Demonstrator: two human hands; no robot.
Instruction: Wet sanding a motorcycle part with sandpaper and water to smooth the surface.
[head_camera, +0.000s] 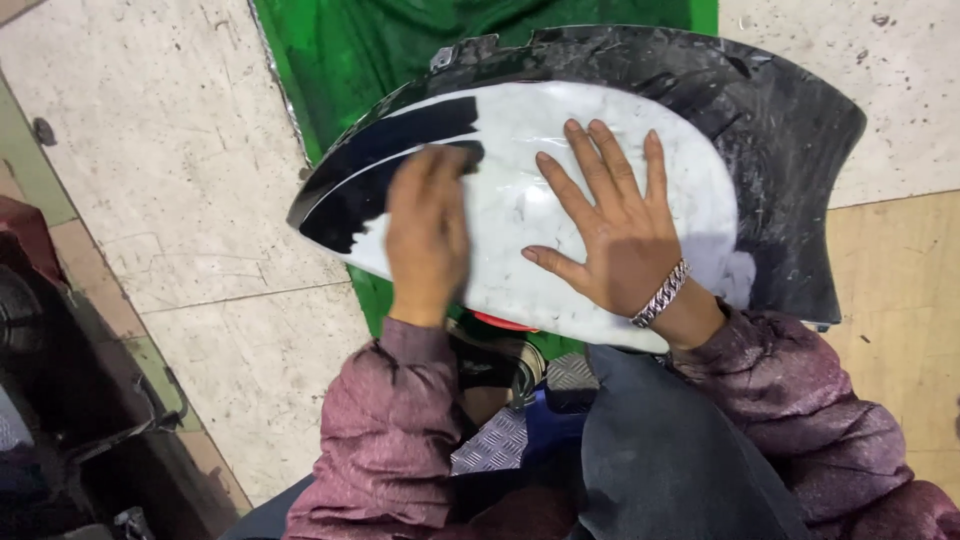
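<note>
The curved vehicle panel (600, 180), black with a whitish coated face, lay across the person's lap above the tiled floor (180, 150) and a green sheet (350, 50). The right hand (615, 230) pressed flat on it, fingers spread. The left hand (428, 235), blurred, rested on the panel's black-and-white boundary; its grip could not be told.
</note>
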